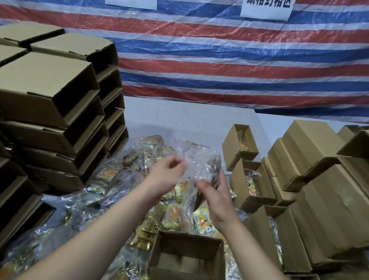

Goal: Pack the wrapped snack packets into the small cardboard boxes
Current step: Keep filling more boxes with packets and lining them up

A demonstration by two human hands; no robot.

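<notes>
Single head-worn, wide-angle view, looking forward and downward over the tabletop (181, 117). Both forearms enter from the lower edge of the frame and the hands, left (167, 174) and right (215, 199), meet close to the lens near frame centre. An open box (186, 272) lies nearest, at lower centre. The striped tarpaulin (208, 53) fills the upper half, facing the camera. Straight edges bow toward the frame borders.
</notes>
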